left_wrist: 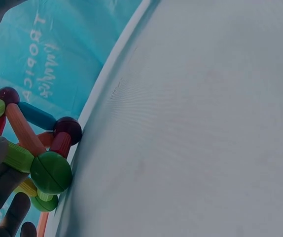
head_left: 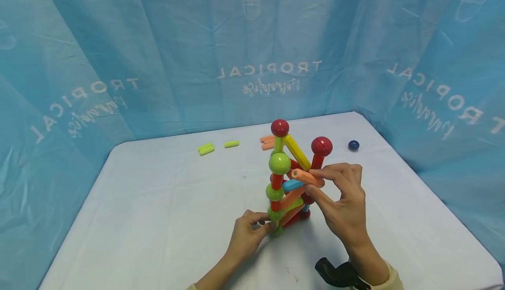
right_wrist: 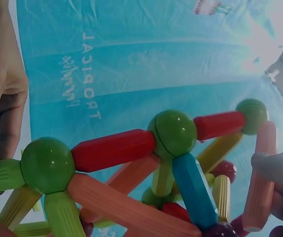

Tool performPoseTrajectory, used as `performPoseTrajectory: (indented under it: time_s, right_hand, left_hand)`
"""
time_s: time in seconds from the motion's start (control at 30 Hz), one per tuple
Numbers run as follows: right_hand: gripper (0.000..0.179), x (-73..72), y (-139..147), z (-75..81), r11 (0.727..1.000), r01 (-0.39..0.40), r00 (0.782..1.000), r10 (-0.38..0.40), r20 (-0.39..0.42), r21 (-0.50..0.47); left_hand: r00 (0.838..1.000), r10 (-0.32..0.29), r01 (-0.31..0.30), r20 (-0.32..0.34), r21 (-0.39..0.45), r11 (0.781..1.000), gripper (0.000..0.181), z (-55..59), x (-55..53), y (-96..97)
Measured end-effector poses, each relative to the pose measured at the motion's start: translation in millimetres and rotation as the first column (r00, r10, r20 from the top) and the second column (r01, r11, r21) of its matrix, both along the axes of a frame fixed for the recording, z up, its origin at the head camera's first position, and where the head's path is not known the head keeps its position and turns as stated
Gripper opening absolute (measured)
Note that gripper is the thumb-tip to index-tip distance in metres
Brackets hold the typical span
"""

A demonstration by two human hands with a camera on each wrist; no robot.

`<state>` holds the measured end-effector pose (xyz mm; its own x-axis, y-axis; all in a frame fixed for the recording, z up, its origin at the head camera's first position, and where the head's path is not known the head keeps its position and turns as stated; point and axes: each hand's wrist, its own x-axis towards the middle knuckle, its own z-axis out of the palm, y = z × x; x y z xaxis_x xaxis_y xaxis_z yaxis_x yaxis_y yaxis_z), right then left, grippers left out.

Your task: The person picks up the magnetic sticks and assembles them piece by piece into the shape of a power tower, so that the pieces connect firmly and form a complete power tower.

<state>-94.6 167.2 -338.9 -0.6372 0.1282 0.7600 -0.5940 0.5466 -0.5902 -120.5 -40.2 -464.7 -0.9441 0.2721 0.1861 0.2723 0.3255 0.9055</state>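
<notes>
A tower of coloured rods and balls (head_left: 277,181) stands upright near the middle of the table. Low on its near side, my left hand (head_left: 246,234) pinches a light green rod (left_wrist: 19,157) just by a green ball (left_wrist: 51,172). My right hand (head_left: 347,204) holds an orange rod (right_wrist: 261,190) between thumb and fingers, higher up at the tower's right side. The upper end of that rod is close to a green ball (right_wrist: 252,116); whether they touch I cannot tell. Red balls top the tower (head_left: 280,128) and a red upright (head_left: 321,146).
Several loose light green rods (head_left: 206,149) lie behind the tower to the left. Loose orange rods (head_left: 268,146) lie behind it, partly hidden. A dark blue ball (head_left: 353,145) rests at the back right. Blue printed curtains (head_left: 252,40) surround the white table (head_left: 158,202).
</notes>
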Motion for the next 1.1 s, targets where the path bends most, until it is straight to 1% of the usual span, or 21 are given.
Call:
performPoseTrajectory:
  time_s: [0.1, 0.13, 0.23, 0.33, 0.47, 0.6, 0.73, 0.97, 1.1]
  right_hand:
    - [0.026, -3.0, -5, 1.5, 1.0, 0.017, 0.998, -0.015, -0.058, 0.025]
    - [0.028, -4.3, -6, 2.0, 0.999, 0.024, 0.997, -0.022, -0.078, 0.035]
    - [0.041, -8.7, -10, 2.7, 0.997, 0.047, 0.991, -0.04, -0.127, 0.053]
    - [0.043, -13.4, -14, 1.5, 0.996, 0.057, 0.986, -0.046, -0.162, 0.066]
    - [0.041, -18.5, -17, -2.1, 0.995, 0.061, 0.981, -0.046, -0.188, 0.078]
    - [0.042, -20.2, -19, -4.9, 0.993, 0.077, 0.981, -0.06, -0.184, 0.087]
    - [0.042, -20.5, -19, -5.9, 0.992, 0.091, 0.979, -0.072, -0.191, 0.093]
    - [0.041, -21.0, -20, -9.0, 0.985, 0.119, 0.965, -0.086, -0.249, 0.122]
    - [0.044, -16.9, -19, -9.9, 0.985, 0.129, 0.952, -0.09, -0.293, 0.115]
  left_hand:
    - [1.0, -0.002, 0.002, -0.003, 0.009, 1.0, 0.014, 0.3, -0.5, -0.4]
    - [1.0, -0.003, 0.003, -0.004, 0.013, 1.0, 0.014, 0.4, -0.7, -0.5]
    - [1.0, -0.003, 0.003, -0.004, 0.021, 1.0, 0.014, 0.5, -0.9, -0.8]
    - [1.0, 0.003, -0.003, -0.003, 0.021, 1.0, 0.014, 0.5, -0.7, -1.3]
    - [1.0, 0.001, -0.001, -0.001, 0.021, 1.0, 0.014, 0.4, -0.2, -1.8]
    - [1.0, -0.004, 0.004, -0.004, 0.017, 1.0, 0.014, 0.4, 0.1, -2.3]
    - [1.0, 0.008, -0.008, -0.015, 0.01, 1.0, 0.015, 0.7, 0.4, -3.0]
    - [0.999, 0.024, -0.023, -0.024, 0.023, 0.999, 0.015, 0.8, 0.3, -5.9]
    - [0.999, 0.045, -0.044, -0.013, 0.028, 0.999, 0.015, 1.3, 0.8, -10.7]
